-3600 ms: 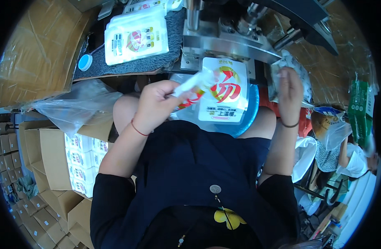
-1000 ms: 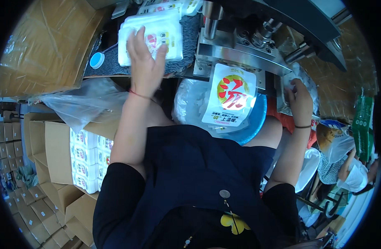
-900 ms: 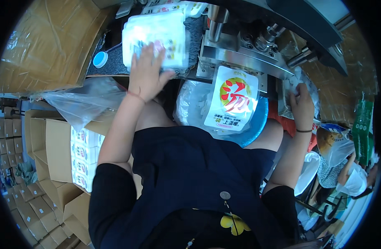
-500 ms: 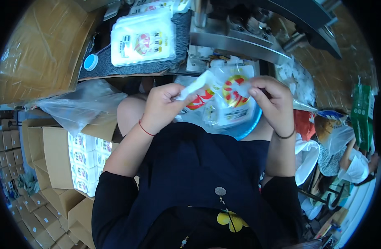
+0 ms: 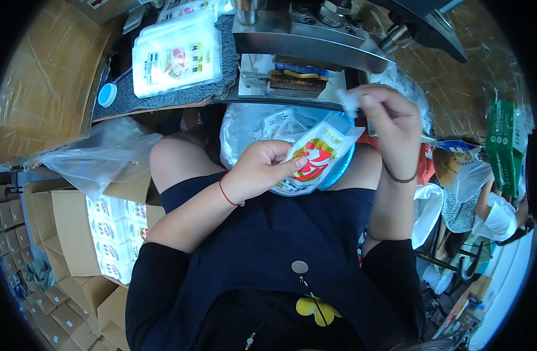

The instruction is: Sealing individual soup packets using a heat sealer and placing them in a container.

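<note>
My left hand (image 5: 265,169) is closed on a printed plastic pouch (image 5: 315,162), white with a red and yellow design, thumb on its front. The pouch tilts over my lap, its top edge towards the upper right. Up and to the right, my right hand (image 5: 391,114) pinches a small whitish plastic scrap (image 5: 349,100), apart from the pouch; the scrap is slightly blurred. Beneath the pouch, between my knees, a blue basin (image 5: 340,169) with a clear plastic liner (image 5: 234,126) holds loose clear plastic pieces (image 5: 280,124).
A metal press (image 5: 315,44) stands ahead, with a die block (image 5: 298,81) on its plate. To its left, a stack of printed pouches (image 5: 175,64) and a blue-lidded jar (image 5: 107,95) rest on grey cloth. An open carton (image 5: 75,234) of packs stands left. Another person (image 5: 496,219) sits far right.
My left hand has lowered to the right with the pouch, now turned face up. My right hand has drawn up away from it, with the whitish scrap between its fingers.
</note>
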Tool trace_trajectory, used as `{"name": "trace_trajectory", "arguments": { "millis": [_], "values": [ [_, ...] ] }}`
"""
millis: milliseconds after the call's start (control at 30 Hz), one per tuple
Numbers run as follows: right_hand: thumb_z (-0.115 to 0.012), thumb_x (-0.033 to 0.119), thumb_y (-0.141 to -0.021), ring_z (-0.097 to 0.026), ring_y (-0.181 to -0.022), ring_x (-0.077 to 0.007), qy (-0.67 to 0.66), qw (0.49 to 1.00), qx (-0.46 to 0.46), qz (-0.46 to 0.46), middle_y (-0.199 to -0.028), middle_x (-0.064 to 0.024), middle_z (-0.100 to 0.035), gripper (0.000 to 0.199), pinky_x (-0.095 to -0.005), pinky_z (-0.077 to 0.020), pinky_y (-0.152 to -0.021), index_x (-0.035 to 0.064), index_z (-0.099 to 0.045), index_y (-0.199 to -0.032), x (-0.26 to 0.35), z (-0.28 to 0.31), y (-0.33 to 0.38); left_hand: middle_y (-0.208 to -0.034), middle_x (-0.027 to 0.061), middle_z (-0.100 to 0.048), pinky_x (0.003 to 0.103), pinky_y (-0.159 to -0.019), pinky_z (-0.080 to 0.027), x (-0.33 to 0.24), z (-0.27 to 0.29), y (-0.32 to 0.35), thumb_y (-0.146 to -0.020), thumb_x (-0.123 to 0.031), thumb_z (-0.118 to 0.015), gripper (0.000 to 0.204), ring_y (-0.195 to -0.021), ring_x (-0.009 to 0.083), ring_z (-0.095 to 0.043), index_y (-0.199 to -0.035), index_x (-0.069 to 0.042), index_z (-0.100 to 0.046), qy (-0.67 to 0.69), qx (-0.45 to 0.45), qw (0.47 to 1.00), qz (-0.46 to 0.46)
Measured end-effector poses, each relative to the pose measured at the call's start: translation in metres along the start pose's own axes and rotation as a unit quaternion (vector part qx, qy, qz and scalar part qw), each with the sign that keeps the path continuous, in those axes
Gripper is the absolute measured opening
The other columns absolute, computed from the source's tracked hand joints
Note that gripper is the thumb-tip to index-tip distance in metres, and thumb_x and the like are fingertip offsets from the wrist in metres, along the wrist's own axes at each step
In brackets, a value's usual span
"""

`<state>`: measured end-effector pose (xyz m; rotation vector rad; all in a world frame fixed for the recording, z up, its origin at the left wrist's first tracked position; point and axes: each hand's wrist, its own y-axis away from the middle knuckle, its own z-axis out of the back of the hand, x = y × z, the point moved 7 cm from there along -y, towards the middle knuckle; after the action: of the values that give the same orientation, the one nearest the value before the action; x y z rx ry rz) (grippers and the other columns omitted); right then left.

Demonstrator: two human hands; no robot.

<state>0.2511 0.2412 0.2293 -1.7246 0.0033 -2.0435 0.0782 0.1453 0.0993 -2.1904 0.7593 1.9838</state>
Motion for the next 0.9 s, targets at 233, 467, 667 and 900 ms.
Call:
{"name": "trace_trajectory", "arguments": {
  "millis": [233,467,667,900],
  "values": [
    [-0.065,0.019,-0.096,-0.055,-0.074,-0.0079,0.060,0.991,0.101,-0.062,-0.089,-0.0020,-0.063,0.020,-0.0232,-0.0443,-0.069,-0.0005,-0.062,-0.093,-0.025,0.003,0.002,-0.109,0.0095,-0.071,0.027,-0.088,-0.052,-0.010,-0.022,0.002,-0.101,-0.026,-0.060,0.035,-0.098,0.0109,-0.065,-0.117,0.005,-0.064,0.146,0.053,0.987,0.034],
    [-0.070,0.016,-0.093,-0.056,-0.071,-0.0074,0.061,0.993,0.046,-0.086,-0.080,-0.0017,-0.066,0.018,-0.0226,-0.0459,-0.067,-0.0018,-0.069,-0.093,-0.023,0.009,0.010,-0.106,0.0088,-0.072,0.027,-0.085,-0.053,0.011,-0.025,-0.006,-0.100,-0.026,-0.061,0.034,-0.094,0.0099,-0.065,-0.116,0.004,-0.066,0.099,0.068,0.992,0.048],
    [-0.070,0.015,-0.092,-0.056,-0.069,-0.0071,0.109,0.989,0.035,-0.097,-0.079,-0.0015,-0.066,0.016,-0.0220,-0.0447,-0.063,-0.0011,-0.070,-0.092,-0.022,0.004,0.007,-0.109,0.0105,-0.071,0.028,-0.088,-0.053,-0.001,-0.025,-0.002,-0.098,-0.025,-0.065,0.035,-0.098,0.0112,-0.066,-0.116,0.005,-0.065,0.119,0.045,0.991,0.048],
    [-0.061,0.020,-0.097,-0.063,-0.085,-0.0202,0.232,0.966,0.107,-0.033,-0.095,-0.0097,-0.065,0.023,-0.0328,-0.0486,-0.071,0.0046,-0.059,-0.114,-0.020,0.016,-0.001,-0.113,0.0107,-0.070,0.029,-0.092,-0.052,-0.001,-0.033,0.001,-0.096,-0.014,-0.066,0.031,-0.102,0.0130,-0.066,-0.122,0.004,-0.062,0.222,0.101,0.968,0.062]
  ]
}}
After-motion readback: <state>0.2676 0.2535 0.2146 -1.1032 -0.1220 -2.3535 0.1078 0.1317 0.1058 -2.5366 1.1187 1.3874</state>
